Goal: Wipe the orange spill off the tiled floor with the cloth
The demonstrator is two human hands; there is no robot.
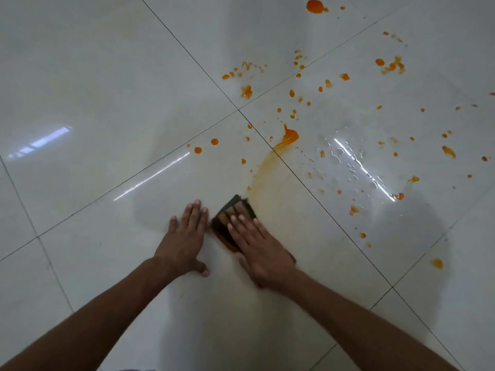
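Where the pale glossy floor point(88, 84) fills the whole view, dark grout lines cross it on the slant and meet a little above the middle. Most of the orange spill point(288, 137) lies on the tiles to the right of that crossing and beyond it: a thick blob just past the joint, a thin smeared streak point(261, 170) running from the blob down toward the hands, and many small drops scattered up to the far right corner. A wet, shiny patch point(356, 162) sits among the drops on the right tile.

Two bare forearms reach in from the bottom edge. The right hand point(261, 247) lies flat, palm down, fingers spread, pressing on the cloth point(230, 218) rather than closing round it; its grip is wide. That cloth is dark, stained orange-brown, folded small, and shows past the fingertips and along the hand's left side, its far corner touching the lower end of the streak. The left hand point(184, 236) rests open and flat on bare tile just beside the cloth, not touching it.
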